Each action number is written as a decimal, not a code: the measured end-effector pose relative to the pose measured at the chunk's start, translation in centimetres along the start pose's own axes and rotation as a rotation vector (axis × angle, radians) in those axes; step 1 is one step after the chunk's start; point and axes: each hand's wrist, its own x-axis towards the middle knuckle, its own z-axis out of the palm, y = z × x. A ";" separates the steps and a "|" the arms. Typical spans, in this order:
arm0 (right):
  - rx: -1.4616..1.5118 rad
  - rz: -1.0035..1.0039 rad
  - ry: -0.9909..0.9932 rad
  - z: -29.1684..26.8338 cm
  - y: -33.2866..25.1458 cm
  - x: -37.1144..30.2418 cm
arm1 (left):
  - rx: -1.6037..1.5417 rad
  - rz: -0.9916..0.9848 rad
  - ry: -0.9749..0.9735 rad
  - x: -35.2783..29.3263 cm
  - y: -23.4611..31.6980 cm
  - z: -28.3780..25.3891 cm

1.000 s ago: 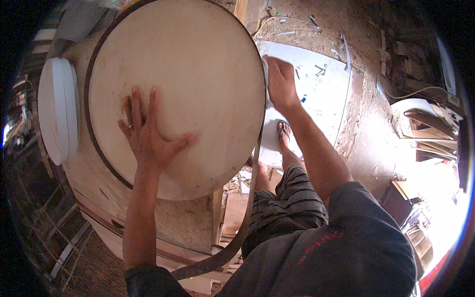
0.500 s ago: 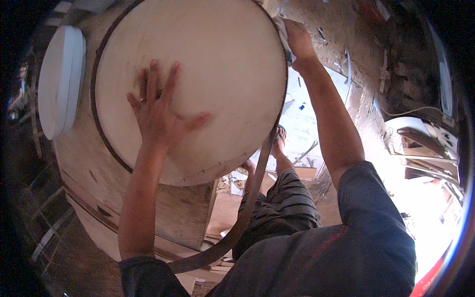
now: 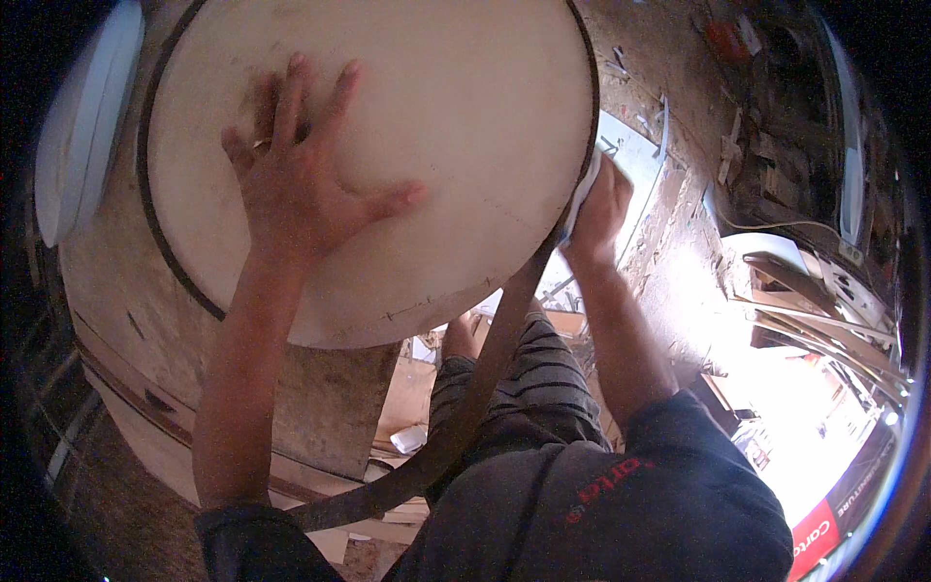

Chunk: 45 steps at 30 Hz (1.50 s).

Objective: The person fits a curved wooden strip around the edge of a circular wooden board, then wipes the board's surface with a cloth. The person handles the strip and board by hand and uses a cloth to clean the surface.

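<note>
A large round pale wooden board point(image 3: 456, 116) lies face up in front of me. Along its rim runs a dark edging strip point(image 3: 485, 388), whose loose tail leaves the near right side and curves down past my body to the left. Fingers spread, my left hand point(image 3: 301, 184) rests flat on the board's upper face, left of centre. My right hand point(image 3: 606, 209) is closed round a folded white cloth point(image 3: 580, 199) and presses it to the strip on the board's right edge. Part of the cloth is hidden by the fingers.
A brown wooden worktop point(image 3: 335, 398) lies under the board. White round panels point(image 3: 87, 126) stand at the far left. Wood offcuts point(image 3: 805, 320) are piled at the right, beside bright glare. A white sheet point(image 3: 630, 165) and scraps lie on the floor.
My right hand has slid the cloth along the rim toward me, nearer the strip's loose tail. The left hand stays spread on the board. The whole view has shifted slightly.
</note>
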 end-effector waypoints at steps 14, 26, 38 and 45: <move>0.583 0.348 -0.110 1.9 2.7 8.5 | 0.044 0.064 0.039 0.3 -0.6 1.0; 0.464 0.510 0.282 2.1 -7.5 -9.0 | 0.053 0.110 0.048 0.1 -0.1 0.0; 0.337 0.322 -0.029 3.5 4.0 9.6 | 0.061 0.126 -0.023 0.3 -0.8 0.2; 0.366 0.466 0.066 2.9 0.3 1.1 | 0.027 0.102 0.023 0.0 -0.9 0.8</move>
